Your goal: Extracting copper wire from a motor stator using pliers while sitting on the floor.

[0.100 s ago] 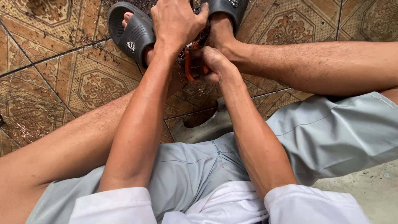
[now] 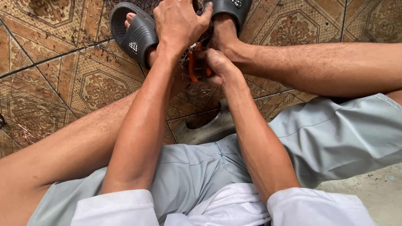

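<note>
Orange-handled metal pliers (image 2: 193,66) sit between the 2 feet, just above the tiled floor, gripped in the closed right hand (image 2: 215,67). Left hand (image 2: 179,23) lies palm-down above them, fingers curled over something I cannot make out; grip unclear. Nothing has visibly moved since the earlier frame. 2 dark rubber slide sandals (image 2: 138,33), ribbed straps. Thin wiry strands (image 2: 29,134) scattered on brown patterned glossy floor tiles (image 2: 96,83). Grey cloth shorts (image 2: 335,138), white sleeves (image 2: 113,207).
</note>
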